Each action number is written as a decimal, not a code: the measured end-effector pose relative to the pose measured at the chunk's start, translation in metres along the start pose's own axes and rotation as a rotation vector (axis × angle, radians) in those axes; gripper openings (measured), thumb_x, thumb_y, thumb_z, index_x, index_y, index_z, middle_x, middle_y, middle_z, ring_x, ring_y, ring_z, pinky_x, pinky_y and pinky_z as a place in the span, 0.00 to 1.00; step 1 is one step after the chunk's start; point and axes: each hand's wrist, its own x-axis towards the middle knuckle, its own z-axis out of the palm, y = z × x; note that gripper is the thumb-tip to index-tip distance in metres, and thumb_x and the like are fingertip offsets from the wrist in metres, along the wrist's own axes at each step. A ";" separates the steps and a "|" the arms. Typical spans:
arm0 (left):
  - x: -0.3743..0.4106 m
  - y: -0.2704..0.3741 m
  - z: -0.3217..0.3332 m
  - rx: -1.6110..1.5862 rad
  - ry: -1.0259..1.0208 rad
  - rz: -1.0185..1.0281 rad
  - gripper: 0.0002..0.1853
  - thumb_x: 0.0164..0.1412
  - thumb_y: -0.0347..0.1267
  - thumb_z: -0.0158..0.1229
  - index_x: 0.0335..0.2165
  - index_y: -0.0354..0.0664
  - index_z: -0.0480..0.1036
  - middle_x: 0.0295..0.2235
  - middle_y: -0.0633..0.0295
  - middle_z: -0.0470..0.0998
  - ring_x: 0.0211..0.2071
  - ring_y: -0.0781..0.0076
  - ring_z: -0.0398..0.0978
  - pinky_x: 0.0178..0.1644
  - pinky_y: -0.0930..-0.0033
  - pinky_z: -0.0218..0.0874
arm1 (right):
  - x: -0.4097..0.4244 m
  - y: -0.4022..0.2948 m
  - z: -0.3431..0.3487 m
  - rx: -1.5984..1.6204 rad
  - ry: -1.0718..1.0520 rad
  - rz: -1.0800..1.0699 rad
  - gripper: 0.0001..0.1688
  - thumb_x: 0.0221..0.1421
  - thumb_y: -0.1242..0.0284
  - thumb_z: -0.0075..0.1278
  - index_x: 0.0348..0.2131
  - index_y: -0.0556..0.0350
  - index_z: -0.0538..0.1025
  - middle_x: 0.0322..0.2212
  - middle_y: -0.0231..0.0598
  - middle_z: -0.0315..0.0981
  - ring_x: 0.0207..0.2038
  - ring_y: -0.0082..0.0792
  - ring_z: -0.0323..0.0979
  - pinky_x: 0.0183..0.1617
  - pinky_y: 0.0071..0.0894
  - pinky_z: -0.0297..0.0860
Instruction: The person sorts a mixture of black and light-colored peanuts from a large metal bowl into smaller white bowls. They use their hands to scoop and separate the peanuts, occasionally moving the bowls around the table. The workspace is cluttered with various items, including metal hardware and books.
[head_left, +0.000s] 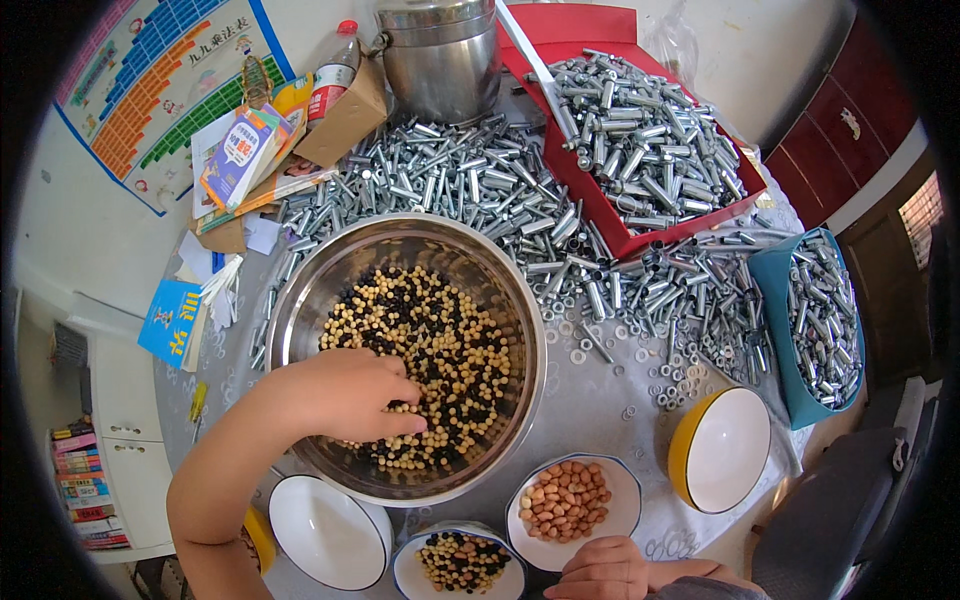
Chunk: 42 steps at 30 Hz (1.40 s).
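A large stainless steel basin (534, 337) holds mixed soybeans and black beans (450, 360). Over its left part reaches my left hand (367, 397), fingers curled down among the beans; whether it grips any is hidden. My right hand (604, 570) lies with bent fingers at the lower edge of a white bowl with a blue rim (626, 487), which contains peanuts (566, 501); its palm is hidden. Left of that bowl, another blue-rimmed bowl (409, 574) holds mixed beans with a few peanuts. A white bowl (326, 532) stands below the basin, and a yellow-and-white bowl (727, 450) to the right.
Metal expansion bolts (427, 172) are heaped behind the basin, with more in a red box (660, 240) and a teal container (776, 322). Washers (679, 375) lie scattered at right. A steel pot (442, 67), a bottle (334, 75) and books (240, 157) stand behind. A yellow bowl (260, 536) sits beside my left forearm.
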 end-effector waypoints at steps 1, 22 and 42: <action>-0.001 -0.003 0.001 0.000 -0.025 -0.014 0.23 0.56 0.51 0.53 0.38 0.44 0.74 0.37 0.54 0.72 0.39 0.53 0.71 0.44 0.57 0.62 | 0.000 0.001 0.000 0.000 0.001 -0.004 0.04 0.45 0.79 0.55 0.25 0.65 0.76 0.17 0.38 0.71 0.17 0.32 0.70 0.20 0.27 0.65; -0.107 0.066 0.048 -0.326 0.994 -0.030 0.20 0.57 0.26 0.54 0.49 0.47 0.69 0.57 0.50 0.60 0.44 0.58 0.73 0.47 0.63 0.65 | -0.010 -0.014 -0.006 -0.096 -0.195 0.200 0.03 0.48 0.74 0.55 0.26 0.55 0.77 0.19 0.35 0.73 0.20 0.33 0.71 0.21 0.30 0.64; -0.065 0.177 0.263 -1.721 1.102 -0.213 0.25 0.63 0.35 0.41 0.56 0.40 0.50 0.46 0.54 0.67 0.35 0.70 0.71 0.31 0.71 0.69 | -0.017 -0.039 0.028 -0.111 0.043 -0.027 0.05 0.45 0.80 0.57 0.28 0.58 0.75 0.22 0.38 0.73 0.25 0.33 0.71 0.26 0.26 0.64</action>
